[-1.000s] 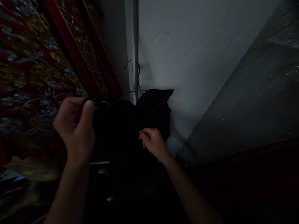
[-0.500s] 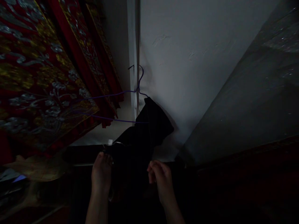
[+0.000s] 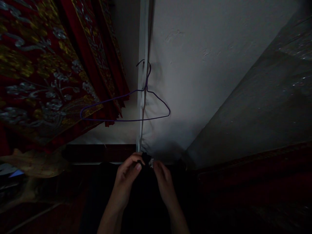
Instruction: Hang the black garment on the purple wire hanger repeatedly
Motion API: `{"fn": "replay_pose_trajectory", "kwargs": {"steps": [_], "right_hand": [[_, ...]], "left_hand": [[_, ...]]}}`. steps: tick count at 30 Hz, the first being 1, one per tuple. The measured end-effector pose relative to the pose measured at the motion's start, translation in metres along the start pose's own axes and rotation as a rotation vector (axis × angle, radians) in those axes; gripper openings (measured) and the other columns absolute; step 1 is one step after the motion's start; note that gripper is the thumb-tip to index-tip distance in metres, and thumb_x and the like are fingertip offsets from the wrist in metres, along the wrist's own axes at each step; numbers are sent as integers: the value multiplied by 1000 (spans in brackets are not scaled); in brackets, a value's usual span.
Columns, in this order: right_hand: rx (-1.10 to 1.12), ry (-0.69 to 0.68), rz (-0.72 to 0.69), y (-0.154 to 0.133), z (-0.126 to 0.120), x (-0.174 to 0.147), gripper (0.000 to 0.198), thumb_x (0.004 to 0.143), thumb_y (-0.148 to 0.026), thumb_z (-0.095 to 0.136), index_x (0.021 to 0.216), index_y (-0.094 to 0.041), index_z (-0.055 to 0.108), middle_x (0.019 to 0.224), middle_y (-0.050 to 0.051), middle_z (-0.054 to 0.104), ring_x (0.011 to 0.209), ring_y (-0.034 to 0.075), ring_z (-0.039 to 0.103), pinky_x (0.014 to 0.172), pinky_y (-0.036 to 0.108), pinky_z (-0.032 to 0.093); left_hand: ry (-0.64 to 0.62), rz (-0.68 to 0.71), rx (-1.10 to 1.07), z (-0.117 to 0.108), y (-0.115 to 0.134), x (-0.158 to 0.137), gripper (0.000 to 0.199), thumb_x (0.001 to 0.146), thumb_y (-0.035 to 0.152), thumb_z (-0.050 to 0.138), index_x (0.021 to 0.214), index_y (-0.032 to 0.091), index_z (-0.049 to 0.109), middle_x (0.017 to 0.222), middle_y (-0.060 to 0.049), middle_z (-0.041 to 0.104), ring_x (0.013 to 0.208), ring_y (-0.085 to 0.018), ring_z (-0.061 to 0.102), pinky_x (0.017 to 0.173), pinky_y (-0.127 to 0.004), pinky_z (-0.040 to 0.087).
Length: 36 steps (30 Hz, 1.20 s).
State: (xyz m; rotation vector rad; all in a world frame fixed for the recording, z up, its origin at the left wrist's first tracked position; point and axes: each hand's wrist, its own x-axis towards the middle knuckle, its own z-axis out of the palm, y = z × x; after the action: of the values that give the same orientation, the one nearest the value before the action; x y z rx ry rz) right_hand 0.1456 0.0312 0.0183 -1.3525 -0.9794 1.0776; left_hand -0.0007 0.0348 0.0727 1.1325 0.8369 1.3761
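My left hand (image 3: 128,170) is closed on the gathered edge of a black garment (image 3: 146,158), whose bunched top shows between my hands. Pinched at the opposite side of the bunch is my right hand (image 3: 163,174), beside a small whitish piece (image 3: 151,162), perhaps a tag or cord. Below the hands the garment blends into the dark, so its outline is hidden. Above them a bare purple wire hanger (image 3: 156,118) hangs by its hook from a pale vertical strip (image 3: 143,97), apart from both hands.
Red cloth with gold and silver embroidery (image 3: 53,74) hangs on the left. Behind the hanger is a pale wall (image 3: 195,65), and a grey, shiny sheet-like surface (image 3: 263,107) slants along the right. A tan object (image 3: 36,164) stands at lower left.
The black garment has come off the hanger, which now hangs bare. My left hand has moved right, bringing the two hands close together at the bunched cloth.
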Motion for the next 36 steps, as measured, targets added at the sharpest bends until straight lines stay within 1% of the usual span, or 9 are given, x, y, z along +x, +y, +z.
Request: {"fn": "replay_pose_trajectory", "kwargs": {"steps": [7,11,14,19,22,25,29,32,36], "right_hand": [[249,-245,-47,3,1,-20,60,87,-73,53,124,-28,67,139,8,62,139,28,47,118,44,35],[202,-433,23,-6,5,-30,65,76,-68,70,124,-24,68,131,11,67,131,34,55,111,48,42],[42,-561,115,-21,1,-29,51,71,-44,79,116,-22,70,112,8,74,107,32,67,92,44,53],[-178,-394,51,-65,-23,13,16,68,-29,68,80,-20,73,74,2,70,69,21,63,60,31,50],[-184,-249,-239,-99,-29,56,7,65,-27,65,62,-22,66,63,1,64,66,21,59,59,30,48],[-23,-59,-549,-123,-15,97,20,67,-22,59,82,-22,72,85,3,72,86,22,63,78,31,51],[75,-148,-393,-121,22,139,30,79,-35,58,105,-24,68,84,1,71,81,18,63,74,28,50],[-70,-211,-294,-105,33,160,19,78,-35,58,87,-21,68,73,-1,67,74,17,61,69,25,47],[-163,-198,-292,-99,7,170,14,68,-31,60,60,-19,61,56,-2,58,58,14,51,57,24,40]], "left_hand": [[-89,168,254,16,7,-7,15,93,33,64,94,22,75,108,-8,64,107,-22,61,96,-31,46],[-81,230,401,8,12,-2,14,93,33,65,90,23,74,102,-6,61,103,-21,60,93,-29,47],[-171,88,405,-9,9,2,22,97,40,56,101,24,70,101,-6,64,100,-21,62,92,-31,49],[-440,-240,502,-46,-5,1,38,97,48,51,120,25,70,112,-11,73,107,-26,67,92,-38,53],[-555,-232,637,-65,-2,7,24,90,38,66,107,26,77,101,-9,77,95,-27,71,85,-36,54],[-466,-148,706,-79,14,19,20,83,32,73,101,27,79,98,-6,79,89,-28,73,79,-32,54],[-351,-16,768,-81,46,32,14,82,32,74,93,26,80,87,-4,78,75,-25,71,68,-28,50],[-402,-6,834,-81,62,37,15,87,31,67,79,23,77,71,-3,73,63,-22,66,60,-25,44],[-384,-35,888,-109,66,45,6,80,29,75,77,24,77,68,-5,72,58,-22,65,56,-25,43]]}}
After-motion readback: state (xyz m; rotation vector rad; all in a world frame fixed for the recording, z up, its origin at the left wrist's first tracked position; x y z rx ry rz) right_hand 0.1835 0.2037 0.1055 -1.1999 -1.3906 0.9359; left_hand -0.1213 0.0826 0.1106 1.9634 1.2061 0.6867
